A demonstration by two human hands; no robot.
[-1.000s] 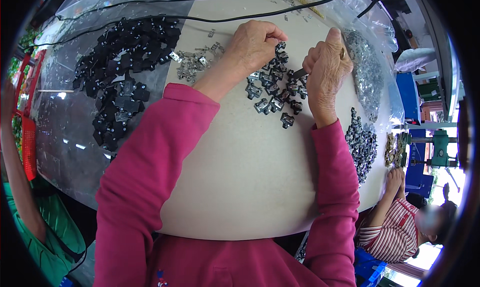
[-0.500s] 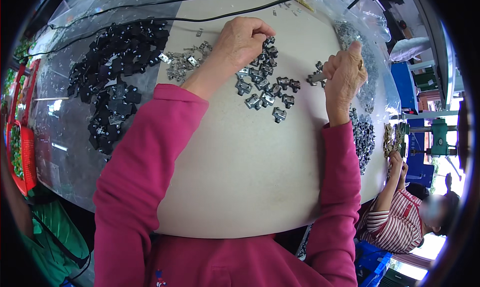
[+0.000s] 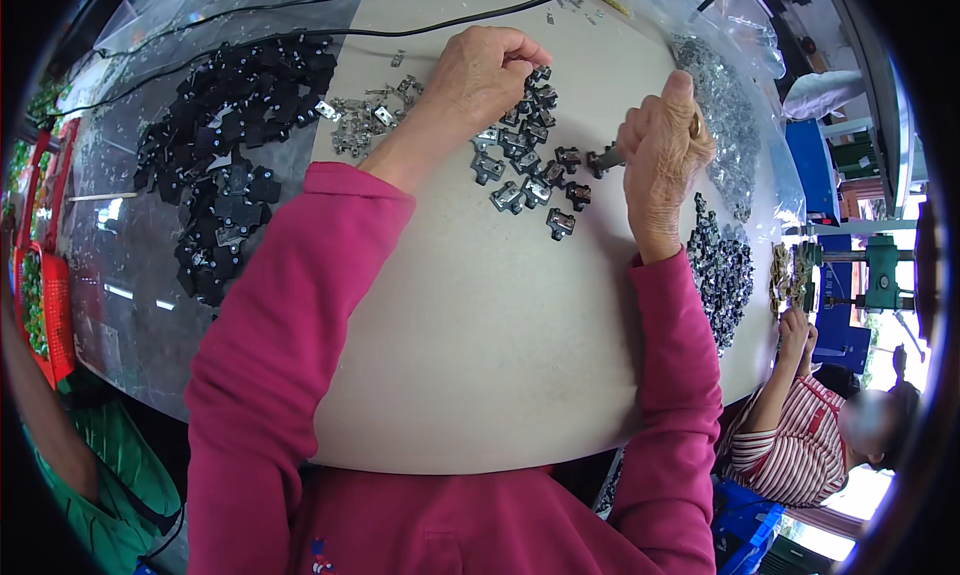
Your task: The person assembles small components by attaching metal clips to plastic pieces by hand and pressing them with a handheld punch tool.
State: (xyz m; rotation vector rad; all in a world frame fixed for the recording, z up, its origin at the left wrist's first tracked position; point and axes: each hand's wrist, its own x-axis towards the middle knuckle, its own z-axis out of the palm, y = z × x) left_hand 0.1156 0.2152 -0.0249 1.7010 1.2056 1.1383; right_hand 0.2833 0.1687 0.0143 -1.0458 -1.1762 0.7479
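Small black-and-silver metal parts (image 3: pixel 535 180) lie in a loose cluster on the pale tabletop between my hands. My left hand (image 3: pixel 478 75) is over the far end of this cluster, thumb and forefinger pinched together beside one of the parts; what they hold is hidden. My right hand (image 3: pixel 665 155) is closed in a fist with the thumb on top, around a short grey tool (image 3: pixel 613 156). The tool's end points left and meets a small dark part at the cluster's right edge; its exact kind is hidden by the fist.
Left lies a heap of black flat pieces (image 3: pixel 235 115), with small silver pieces (image 3: pixel 360 130) beside it. Rightward are a pile of dark parts (image 3: pixel 720 275) and clear plastic bagging (image 3: pixel 735 125). A black cable (image 3: pixel 450 22) crosses the far side. A striped-shirted person (image 3: pixel 800 435) works at right.
My right hand has moved left with the grey tool, bringing its end closer to the cluster. My left hand stays at almost the same place, still pinched.
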